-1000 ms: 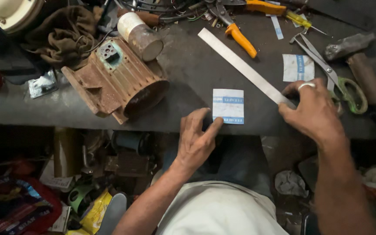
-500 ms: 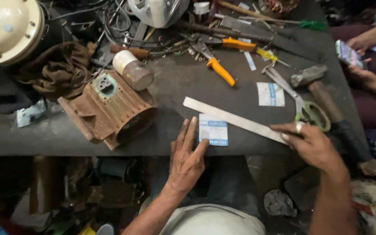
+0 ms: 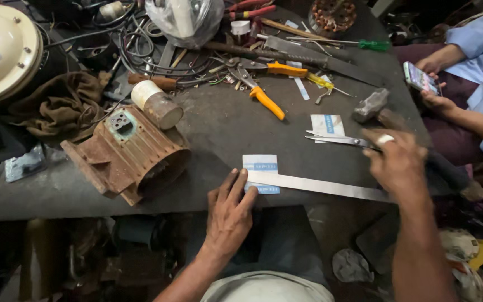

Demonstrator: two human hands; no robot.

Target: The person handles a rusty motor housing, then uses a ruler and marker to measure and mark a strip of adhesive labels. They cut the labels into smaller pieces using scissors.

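Observation:
My left hand [image 3: 229,215] lies flat near the table's front edge. Its spread fingertips press the left end of a long steel ruler [image 3: 320,185] and a small white and blue card [image 3: 260,163] under it. The ruler runs right along the front edge of the dark table [image 3: 219,128]. My right hand [image 3: 399,163], blurred and with a ring on one finger, sits just above the ruler's right end. Its fingers curl over the handles of a pair of scissors [image 3: 336,140], whose blades point left.
A rusty ribbed motor housing [image 3: 129,159] and a jar [image 3: 157,106] stand left of the card. Behind lie orange-handled snips [image 3: 264,96], a second card [image 3: 326,124], a hammer [image 3: 370,103], wires and tools. Another person's hands hold a phone [image 3: 420,78] at the far right.
My right hand left the ruler's right end and moved up onto the scissors' handles. The ruler now lies across the card, nearly level. My left hand stays on the card and ruler.

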